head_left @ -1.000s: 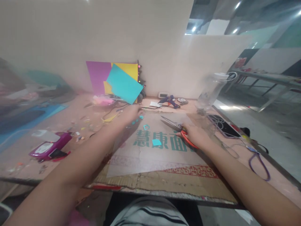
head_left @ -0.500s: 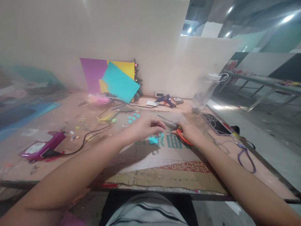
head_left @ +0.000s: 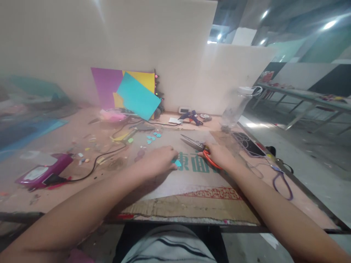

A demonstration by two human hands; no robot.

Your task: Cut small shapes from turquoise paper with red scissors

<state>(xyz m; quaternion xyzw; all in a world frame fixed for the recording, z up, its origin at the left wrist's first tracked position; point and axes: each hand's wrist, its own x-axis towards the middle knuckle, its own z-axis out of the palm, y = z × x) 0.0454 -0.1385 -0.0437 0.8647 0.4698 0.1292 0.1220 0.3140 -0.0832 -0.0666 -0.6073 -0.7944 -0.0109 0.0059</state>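
orange-handled scissors (head_left: 199, 145) fill my right hand (head_left: 218, 155) while my left hand (head_left: 163, 159) pinches a small turquoise piece (head_left: 177, 163) over the printed cardboard (head_left: 197, 210), near some turquoise cutouts (head_left: 158, 135).

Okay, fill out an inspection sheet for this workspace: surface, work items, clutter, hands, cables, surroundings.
Surface: translucent sheet over printed cardboard on the table.
Work items: scissors; small teal cut-outs; one teal piece.
Clutter: scattered coloured scraps and a purple device at the left.
Hands: right hand holds the scissors; left hand is at the teal piece, pinch unclear.
Cables: black cable runs from the purple device.
Surroundings: pale wall behind; another table farther off, right.
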